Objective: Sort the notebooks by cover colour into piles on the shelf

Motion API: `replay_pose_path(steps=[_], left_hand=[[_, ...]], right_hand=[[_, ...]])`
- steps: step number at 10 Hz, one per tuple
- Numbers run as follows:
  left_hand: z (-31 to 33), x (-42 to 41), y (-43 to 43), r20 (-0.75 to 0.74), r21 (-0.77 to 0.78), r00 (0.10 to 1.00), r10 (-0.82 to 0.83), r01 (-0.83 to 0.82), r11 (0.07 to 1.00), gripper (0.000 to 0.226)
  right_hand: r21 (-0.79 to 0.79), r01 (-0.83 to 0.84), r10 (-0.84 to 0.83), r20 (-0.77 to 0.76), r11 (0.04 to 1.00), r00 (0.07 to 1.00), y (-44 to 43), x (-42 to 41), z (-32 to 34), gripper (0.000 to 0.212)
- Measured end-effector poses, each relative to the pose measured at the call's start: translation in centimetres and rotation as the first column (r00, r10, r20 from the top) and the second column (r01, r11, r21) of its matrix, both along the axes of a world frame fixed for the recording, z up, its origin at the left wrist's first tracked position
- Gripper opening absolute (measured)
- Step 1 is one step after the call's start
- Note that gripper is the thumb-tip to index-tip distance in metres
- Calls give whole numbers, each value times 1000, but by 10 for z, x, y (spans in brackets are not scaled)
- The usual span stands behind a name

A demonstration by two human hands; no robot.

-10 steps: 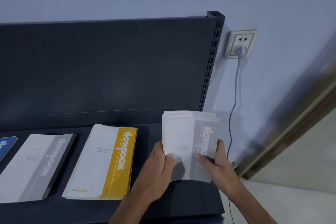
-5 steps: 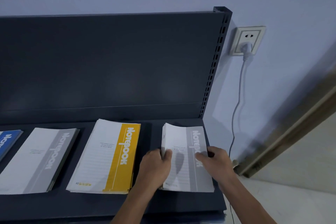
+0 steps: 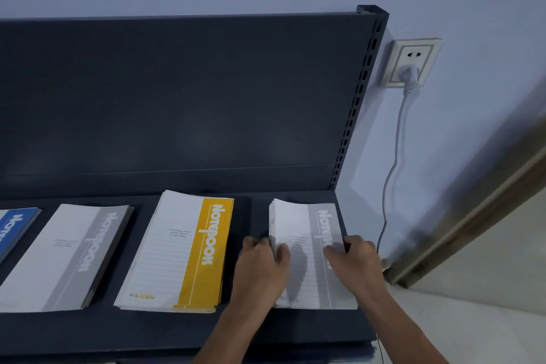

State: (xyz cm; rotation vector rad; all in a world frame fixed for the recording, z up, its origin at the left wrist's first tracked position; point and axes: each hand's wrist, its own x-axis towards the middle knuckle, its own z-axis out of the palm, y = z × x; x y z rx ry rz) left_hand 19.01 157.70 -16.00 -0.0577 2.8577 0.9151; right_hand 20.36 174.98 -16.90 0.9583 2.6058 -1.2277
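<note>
Both hands clasp the grey stack [image 3: 310,257] on the shelf [image 3: 254,328]: left hand [image 3: 263,263] at its left edge, right hand [image 3: 354,260] at its right. Squaring the edges before letting go, parallel to the yellow pile [image 3: 177,251], would suit.

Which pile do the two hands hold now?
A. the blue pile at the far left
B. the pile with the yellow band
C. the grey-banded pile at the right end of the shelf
C: the left hand and right hand grip the sides of the right-end grey pile.

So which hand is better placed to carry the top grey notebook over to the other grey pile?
Left, probably. The left hand grips the right-hand stack on the edge facing the grey pile; the right hand sits on the far side.
</note>
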Motion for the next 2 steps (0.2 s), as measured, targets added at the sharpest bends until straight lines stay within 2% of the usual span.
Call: replay_pose_path(steps=[1,2], left_hand=[[14,4,-10,-116,-22,993,-27,25,999,47],[34,3,-35,-262,40,965,-18,30,999,51]], right_hand=[[207,-21,18,19,978,1000,-13,3,0,42],[414,7,37,-98,910,994,-39,4,24,57]])
